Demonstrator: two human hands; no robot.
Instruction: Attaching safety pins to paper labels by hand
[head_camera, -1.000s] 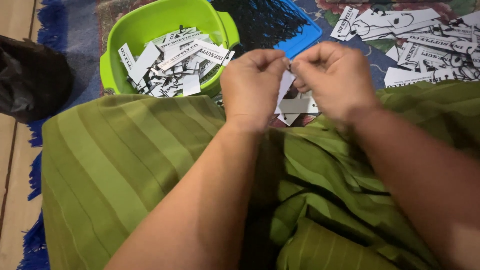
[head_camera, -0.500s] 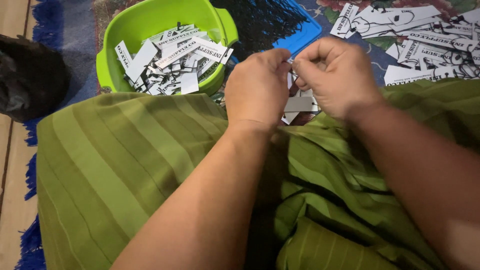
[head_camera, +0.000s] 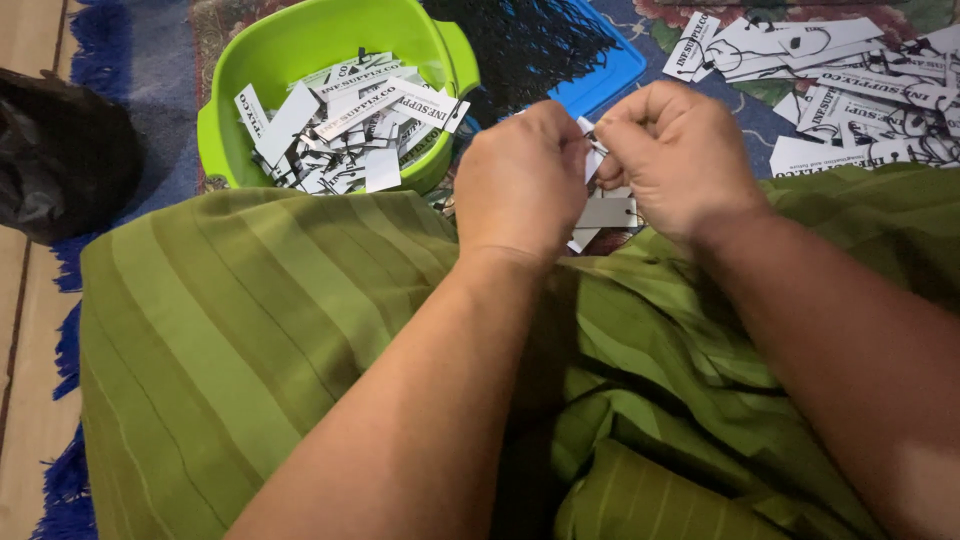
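Left hand (head_camera: 520, 175) and right hand (head_camera: 680, 155) pinched together on white paper tag (head_camera: 605, 210), over green-draped lap (head_camera: 250, 310); green tub (head_camera: 330, 40) of tags beyond.

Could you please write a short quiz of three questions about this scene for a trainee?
1. True or false: the green tub holds many white paper tags.
2. What do the left hand and right hand pinch between them: A) a small white tag, B) a spoon, C) a coin?
3. What lies on the rug at the upper right?

Key:
1. True.
2. A.
3. A loose pile of white tags with black cords.
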